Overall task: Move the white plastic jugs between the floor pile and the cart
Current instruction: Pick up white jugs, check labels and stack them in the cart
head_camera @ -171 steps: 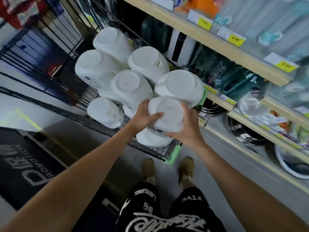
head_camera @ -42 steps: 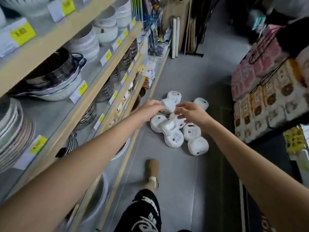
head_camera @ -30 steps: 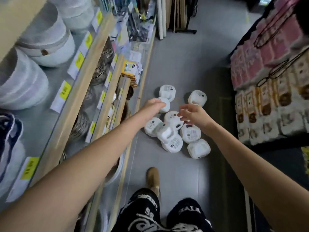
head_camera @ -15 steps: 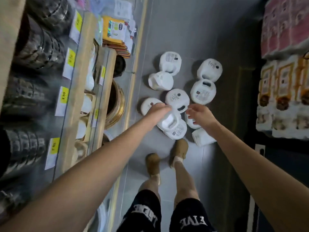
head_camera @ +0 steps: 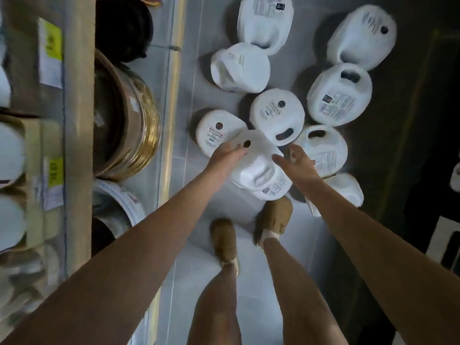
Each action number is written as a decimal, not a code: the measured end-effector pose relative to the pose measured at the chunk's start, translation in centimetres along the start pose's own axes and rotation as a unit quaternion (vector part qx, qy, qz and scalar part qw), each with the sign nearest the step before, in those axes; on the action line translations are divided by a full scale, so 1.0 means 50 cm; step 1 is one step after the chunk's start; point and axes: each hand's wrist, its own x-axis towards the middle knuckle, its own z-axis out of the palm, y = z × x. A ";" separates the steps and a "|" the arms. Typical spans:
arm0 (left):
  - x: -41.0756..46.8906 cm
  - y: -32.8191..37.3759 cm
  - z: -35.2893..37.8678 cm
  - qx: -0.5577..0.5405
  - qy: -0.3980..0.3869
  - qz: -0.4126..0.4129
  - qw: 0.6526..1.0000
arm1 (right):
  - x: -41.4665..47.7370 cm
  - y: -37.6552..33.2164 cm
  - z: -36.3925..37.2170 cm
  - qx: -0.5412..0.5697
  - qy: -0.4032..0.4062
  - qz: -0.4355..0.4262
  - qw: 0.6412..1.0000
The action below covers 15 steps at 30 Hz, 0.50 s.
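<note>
Jugs [head_camera: 276,115] of white plastic lie in a loose pile on the grey floor [head_camera: 224,295], beside a shelf [head_camera: 77,145] and just in front of the person's shoes [head_camera: 224,240]. They are round, with printed labels and a handle hole. The top jug [head_camera: 256,168] lies tilted over others. The left hand [head_camera: 225,158] rests on its left side, fingers nearly straight. The right hand [head_camera: 300,168] is open, fingers spread, just beside its right side; if it touches, I cannot tell.
</note>
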 end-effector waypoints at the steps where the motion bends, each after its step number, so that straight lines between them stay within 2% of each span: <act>1: 0.033 -0.014 0.005 0.004 0.005 0.002 1.000 | 0.031 0.013 0.006 0.001 -0.006 -0.001 1.000; 7: 0.214 -0.088 0.033 0.042 0.040 -0.023 0.998 | 0.170 0.052 0.025 0.035 -0.018 0.014 0.999; 11: 0.296 -0.134 0.044 0.030 0.024 -0.045 0.998 | 0.232 0.084 0.034 0.033 -0.053 0.042 0.997; 15: 0.335 -0.172 0.053 0.025 0.014 -0.015 0.999 | 0.258 0.108 0.050 0.029 -0.091 0.047 0.994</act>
